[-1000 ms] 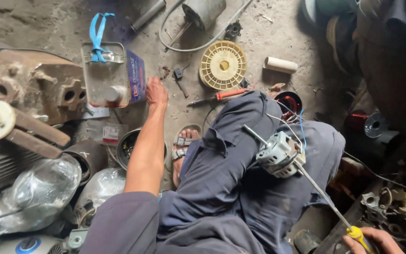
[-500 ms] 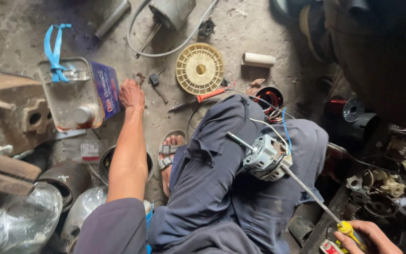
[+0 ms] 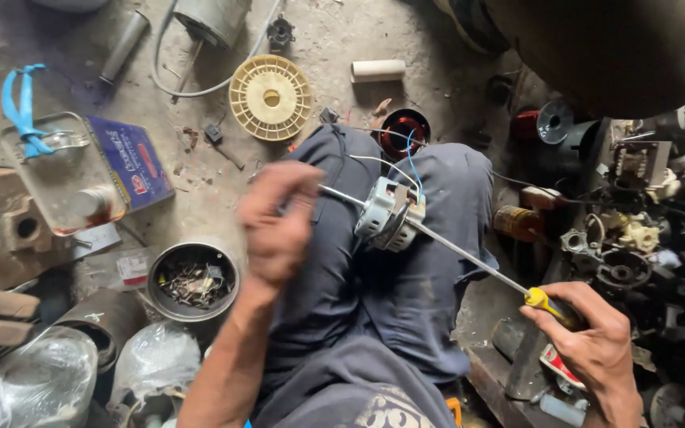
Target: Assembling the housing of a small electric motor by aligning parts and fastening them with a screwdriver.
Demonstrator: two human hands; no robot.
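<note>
A dusty concrete floor, crowded with a cream fan wheel, a cut-open tin can and a bowl of screws. On the seated person's lap rests a small silver motor, wires trailing. The right hand is clamped on a yellow-handled screwdriver, whose shaft runs to the motor. The left hand, blurred, hovers curled beside the motor; I cannot tell whether it holds anything.

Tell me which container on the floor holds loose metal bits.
The round dark bowl below the left hand, full of small metal pieces. The cut-open rectangular tin farther left holds only a small cup.
</note>
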